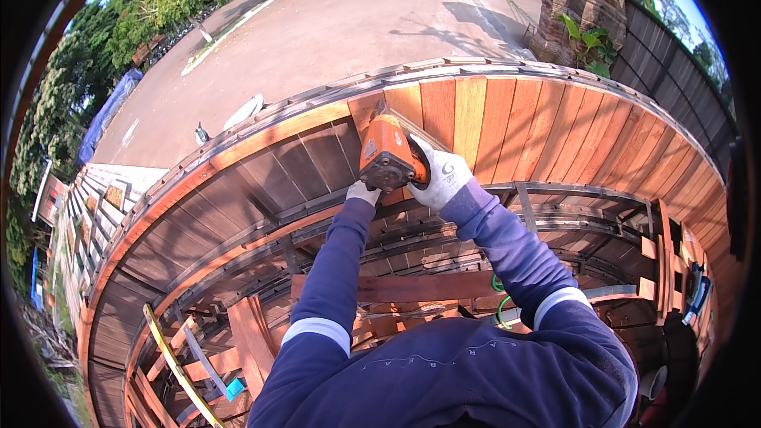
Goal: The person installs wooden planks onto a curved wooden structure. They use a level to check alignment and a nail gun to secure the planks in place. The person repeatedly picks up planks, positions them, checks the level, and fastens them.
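An orange nail gun [388,145] with a dark end cap points away from me over the curved wooden rim. My right hand [438,178], in a whitish glove, is closed around its handle on the right side. At the tool's near left side, my gloved left hand [364,192] is mostly hidden, so its fingers do not show. Beneath the tool's nose is a row of reddish wooden slats [515,123], running on to the right. Left of it a strip of orange-brown timber edging [277,136] borders darker boards [238,170].
A loose reddish plank [420,287] lies across below my forearms, beside a green hose [504,309]. A yellow level-like bar [176,364] leans at lower left among timber pieces. Metal curved framing [571,190] runs under the slats. Beyond the rim is pavement [317,40].
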Tool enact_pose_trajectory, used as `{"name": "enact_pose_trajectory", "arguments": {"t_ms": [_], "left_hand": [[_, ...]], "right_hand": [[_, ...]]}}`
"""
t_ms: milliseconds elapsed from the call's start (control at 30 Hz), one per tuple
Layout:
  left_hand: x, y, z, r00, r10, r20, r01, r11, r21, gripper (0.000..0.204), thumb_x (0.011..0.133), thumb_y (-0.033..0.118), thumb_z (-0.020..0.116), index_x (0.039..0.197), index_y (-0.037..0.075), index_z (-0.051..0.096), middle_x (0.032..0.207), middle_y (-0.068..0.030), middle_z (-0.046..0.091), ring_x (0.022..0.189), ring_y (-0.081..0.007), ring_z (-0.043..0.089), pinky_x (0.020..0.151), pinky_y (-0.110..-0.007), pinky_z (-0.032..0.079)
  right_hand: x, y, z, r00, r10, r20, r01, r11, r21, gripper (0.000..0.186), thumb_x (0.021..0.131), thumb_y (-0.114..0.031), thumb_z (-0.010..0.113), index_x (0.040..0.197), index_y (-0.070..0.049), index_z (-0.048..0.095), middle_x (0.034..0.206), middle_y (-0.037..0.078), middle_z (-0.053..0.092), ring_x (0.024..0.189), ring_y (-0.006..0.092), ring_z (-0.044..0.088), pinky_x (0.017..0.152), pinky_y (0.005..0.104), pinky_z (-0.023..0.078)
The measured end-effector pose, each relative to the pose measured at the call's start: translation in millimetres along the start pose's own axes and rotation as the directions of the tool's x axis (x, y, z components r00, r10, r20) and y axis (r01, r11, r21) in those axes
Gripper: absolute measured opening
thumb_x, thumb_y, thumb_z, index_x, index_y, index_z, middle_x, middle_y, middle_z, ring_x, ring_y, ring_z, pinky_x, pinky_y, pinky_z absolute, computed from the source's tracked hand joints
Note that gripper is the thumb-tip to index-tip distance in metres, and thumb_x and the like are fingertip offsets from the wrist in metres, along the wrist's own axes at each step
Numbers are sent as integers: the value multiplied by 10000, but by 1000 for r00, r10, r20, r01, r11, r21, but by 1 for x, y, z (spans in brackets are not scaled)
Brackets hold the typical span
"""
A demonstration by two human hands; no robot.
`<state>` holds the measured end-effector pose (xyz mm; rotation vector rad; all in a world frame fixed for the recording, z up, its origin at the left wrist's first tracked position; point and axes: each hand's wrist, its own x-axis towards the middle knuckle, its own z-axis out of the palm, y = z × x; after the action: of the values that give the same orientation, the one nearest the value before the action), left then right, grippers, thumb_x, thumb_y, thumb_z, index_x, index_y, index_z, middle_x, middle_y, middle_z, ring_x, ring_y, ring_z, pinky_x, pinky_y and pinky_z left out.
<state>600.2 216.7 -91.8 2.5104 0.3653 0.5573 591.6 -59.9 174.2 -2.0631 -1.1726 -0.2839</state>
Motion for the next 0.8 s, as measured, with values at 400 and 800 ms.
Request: {"name": "enact_pose_trajectory", "arguments": {"t_ms": [400,800], "left_hand": [[-4,60,-22,976,-172,136,178,984,-32,388,792,309,714,1110,90,674,1047,-184,691,1005,-352,645,889,-419,511],[-5,42,-25,972,-199,127,204,979,-28,297,807,270,659,1029,77,694,1016,-196,688,1002,-367,641,875,-435,512]], "right_hand": [[-3,7,-13,1000,22,-11,-21,999,40,551,772,-227,701,1264,-70,511,971,199,674,900,377,656,792,426,530],[-1,0,-7,1000,-7,23,6,999,34,522,786,-232,688,1252,-64,524,988,195,671,907,371,653,801,421,529]]}}
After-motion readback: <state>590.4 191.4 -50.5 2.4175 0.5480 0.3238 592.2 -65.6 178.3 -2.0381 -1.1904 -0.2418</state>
